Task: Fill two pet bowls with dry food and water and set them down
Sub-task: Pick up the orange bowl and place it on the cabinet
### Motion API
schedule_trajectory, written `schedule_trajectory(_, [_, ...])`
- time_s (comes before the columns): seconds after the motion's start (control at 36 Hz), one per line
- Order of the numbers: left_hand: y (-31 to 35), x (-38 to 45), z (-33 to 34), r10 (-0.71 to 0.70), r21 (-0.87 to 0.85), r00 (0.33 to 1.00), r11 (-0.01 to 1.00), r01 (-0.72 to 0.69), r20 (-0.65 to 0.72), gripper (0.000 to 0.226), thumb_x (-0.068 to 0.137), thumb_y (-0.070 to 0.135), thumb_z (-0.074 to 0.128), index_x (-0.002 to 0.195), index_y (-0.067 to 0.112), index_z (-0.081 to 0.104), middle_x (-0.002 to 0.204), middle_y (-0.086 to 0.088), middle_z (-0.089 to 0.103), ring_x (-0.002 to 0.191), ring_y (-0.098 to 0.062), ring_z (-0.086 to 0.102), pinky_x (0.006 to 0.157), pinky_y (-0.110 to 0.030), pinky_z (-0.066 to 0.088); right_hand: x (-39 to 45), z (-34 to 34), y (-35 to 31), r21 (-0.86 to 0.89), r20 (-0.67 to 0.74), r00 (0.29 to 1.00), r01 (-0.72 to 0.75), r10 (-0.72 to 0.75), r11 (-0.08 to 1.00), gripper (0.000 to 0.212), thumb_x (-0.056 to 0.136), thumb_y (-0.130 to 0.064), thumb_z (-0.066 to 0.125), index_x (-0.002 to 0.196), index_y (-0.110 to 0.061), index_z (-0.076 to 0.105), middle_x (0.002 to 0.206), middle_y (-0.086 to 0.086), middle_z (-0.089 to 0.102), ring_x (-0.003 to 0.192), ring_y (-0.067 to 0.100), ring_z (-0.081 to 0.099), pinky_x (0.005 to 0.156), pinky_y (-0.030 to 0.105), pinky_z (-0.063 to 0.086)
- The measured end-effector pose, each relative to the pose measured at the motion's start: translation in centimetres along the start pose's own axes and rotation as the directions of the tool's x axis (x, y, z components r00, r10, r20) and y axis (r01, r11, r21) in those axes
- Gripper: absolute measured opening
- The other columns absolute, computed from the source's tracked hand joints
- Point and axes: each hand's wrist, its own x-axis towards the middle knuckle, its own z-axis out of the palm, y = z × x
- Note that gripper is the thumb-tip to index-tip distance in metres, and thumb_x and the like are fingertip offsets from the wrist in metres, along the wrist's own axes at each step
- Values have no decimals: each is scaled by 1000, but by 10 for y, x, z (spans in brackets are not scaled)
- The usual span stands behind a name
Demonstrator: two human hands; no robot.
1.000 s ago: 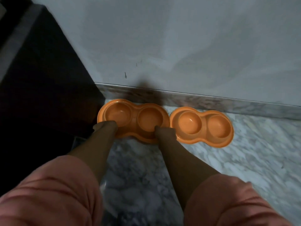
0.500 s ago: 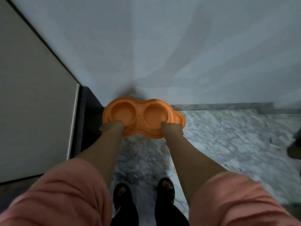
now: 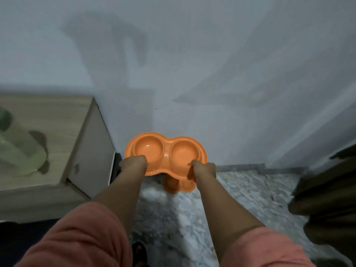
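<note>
Hands hold an orange double pet bowl (image 3: 165,153) in the air, seen from above by a camera on the person's head. The left hand (image 3: 133,163) is closed on the bowl's near left rim, and the right hand (image 3: 204,169) is closed on its near right rim, thumb over the top edge. Both forearms reach straight forward and slightly down, roughly parallel, with pink sleeves (image 3: 81,237) pushed up past the elbows. A grip at each end probably keeps the wide dish level, which will matter once it carries food and water. Both round wells look empty; a small glint shows in the left one, but no kibble or water can be made out. Directly beneath the raised bowl, a second orange bowl (image 3: 179,185) rests on the marble floor (image 3: 240,189) close to the foot of the white wall (image 3: 192,64); only its near edge shows below the first. It is most likely left there because both hands are taken. To the left stands a pale wooden cabinet (image 3: 57,135), its tabletop carrying a blurred green object (image 3: 17,147) near its left edge. Dark fabric (image 3: 327,199), unclear in form, fills the right side. Filling appears not yet begun.
</note>
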Motion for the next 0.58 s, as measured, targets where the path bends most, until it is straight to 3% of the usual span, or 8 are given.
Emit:
schedule_trajectory(0.08, [-3, -59, -33, 48, -86, 998, 995, -50, -30, 62, 76, 23, 64, 131, 1, 48, 128, -21, 56, 109, -39, 60, 92, -41, 52, -33, -28, 4, -11, 26, 997, 78, -77, 997, 56, 77, -28, 66, 125, -6, 46, 119, 18, 58, 96, 35, 62, 78, 41, 57])
schedule_trajectory(0.25, [-38, -136, -82, 74, -111, 996, 991, -80, -59, 49, 83, 18, 58, 128, -2, 52, 125, -20, 57, 108, -37, 60, 87, -37, 50, -94, -64, 27, -23, 66, 987, 151, -149, 988, 56, 76, -30, 65, 123, -7, 46, 122, 20, 56, 93, 36, 62, 66, 35, 51])
schedule_trajectory(0.39, [-71, -164, -135, 90, -132, 993, 986, -100, -80, 50, 81, 19, 58, 126, -1, 51, 122, -22, 59, 106, -38, 61, 89, -40, 53, -141, -65, 49, -38, 117, 975, 195, -189, 980, 56, 75, -29, 67, 122, -5, 48, 118, 20, 58, 99, 38, 60, 84, 47, 55])
schedule_trajectory(0.5, [-99, -169, -188, 100, -179, 985, 976, -125, -141, 49, 80, 18, 58, 124, -3, 54, 124, -21, 57, 107, -38, 62, 89, -42, 54, -187, -50, 68, -64, 178, 960, 229, -215, 971, 57, 75, -30, 68, 122, -5, 47, 117, 21, 59, 98, 39, 61, 83, 48, 56])
schedule_trajectory(0.58, [-117, -159, -226, 103, -206, 988, 971, -125, -114, 51, 83, 18, 55, 129, -3, 50, 128, -22, 56, 110, -38, 60, 93, -46, 52, -220, -33, 77, -71, 219, 946, 258, -237, 963, 57, 76, -29, 69, 123, -6, 46, 119, 20, 57, 100, 39, 60, 82, 49, 56])
